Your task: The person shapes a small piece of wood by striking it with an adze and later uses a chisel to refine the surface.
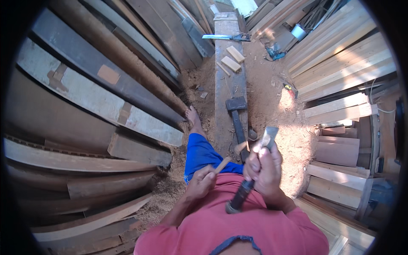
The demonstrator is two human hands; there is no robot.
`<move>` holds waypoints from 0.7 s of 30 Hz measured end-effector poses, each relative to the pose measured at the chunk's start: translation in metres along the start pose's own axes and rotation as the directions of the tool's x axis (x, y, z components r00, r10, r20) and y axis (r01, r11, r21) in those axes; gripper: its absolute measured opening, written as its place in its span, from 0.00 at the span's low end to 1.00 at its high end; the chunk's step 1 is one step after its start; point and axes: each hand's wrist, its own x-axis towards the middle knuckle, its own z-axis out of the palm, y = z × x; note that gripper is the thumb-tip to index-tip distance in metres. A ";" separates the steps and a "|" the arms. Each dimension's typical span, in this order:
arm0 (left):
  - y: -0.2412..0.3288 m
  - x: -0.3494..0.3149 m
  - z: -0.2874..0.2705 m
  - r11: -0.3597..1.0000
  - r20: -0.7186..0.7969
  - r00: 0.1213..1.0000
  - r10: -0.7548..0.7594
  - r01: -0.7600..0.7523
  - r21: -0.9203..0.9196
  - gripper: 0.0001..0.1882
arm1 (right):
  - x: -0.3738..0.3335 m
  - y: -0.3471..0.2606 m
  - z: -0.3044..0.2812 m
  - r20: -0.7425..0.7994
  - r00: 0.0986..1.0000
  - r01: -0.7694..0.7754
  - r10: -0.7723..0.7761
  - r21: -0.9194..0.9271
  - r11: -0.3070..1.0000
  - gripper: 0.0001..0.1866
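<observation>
My right hand [264,168] is closed round a wide chisel [267,137]. The chisel's metal blade points up and away from me, and its dark handle hangs down in front of my shirt. Between the closed fingers of my left hand [203,182] is a small wooden stick [222,164], its free end pointing up and right. Beyond both hands, a dark-headed mallet [236,103] lies on the narrow wooden bench [226,91], handle toward me. Some small round and pale pieces by the mallet handle are too unclear to name.
Farther along the bench lie two wooden blocks [230,64], a thin stick [223,69] and a handsaw [227,37]. A teal power tool [275,53] and a red-yellow object [290,90] rest on the shaving-strewn floor at right. Planks [85,93] line the left; stacked boards [344,55] the right.
</observation>
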 end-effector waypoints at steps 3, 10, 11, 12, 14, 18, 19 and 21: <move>-0.004 0.012 -0.016 0.809 -0.043 0.991 -0.130 0.081 -0.582 0.18 | 0.001 0.012 -0.012 -0.022 0.995 -0.099 0.102 0.102 0.990 0.09; 0.047 0.100 -0.009 0.899 -0.163 0.986 -0.045 -0.031 -0.436 0.19 | 0.036 0.052 0.023 0.167 0.913 -0.400 0.373 0.181 0.898 0.07; 0.053 0.103 -0.005 0.922 -0.217 0.974 -0.061 -0.029 -0.385 0.19 | 0.036 0.054 0.027 0.201 0.886 -0.452 0.419 0.165 0.877 0.06; 0.051 0.106 -0.007 0.937 -0.181 0.983 0.041 -0.101 -0.335 0.19 | 0.035 0.058 0.029 0.226 0.889 -0.432 0.398 0.125 0.893 0.06; 0.050 0.102 -0.012 0.967 -0.124 0.983 0.132 -0.156 -0.201 0.19 | 0.029 0.059 0.027 0.227 0.888 -0.434 0.400 0.127 0.892 0.06; 0.056 0.079 0.004 0.971 -0.012 0.990 0.138 -0.138 -0.193 0.21 | 0.015 0.051 0.023 0.191 0.904 -0.410 0.384 0.123 0.904 0.07; 0.052 0.069 0.002 0.968 0.004 0.991 0.137 -0.133 -0.213 0.21 | 0.014 0.048 0.020 0.168 0.921 -0.373 0.351 0.116 0.921 0.07; 0.026 0.040 -0.012 0.988 0.136 0.987 0.090 -0.071 -0.135 0.21 | 0.008 0.032 0.002 0.105 0.980 -0.186 0.166 0.228 0.956 0.09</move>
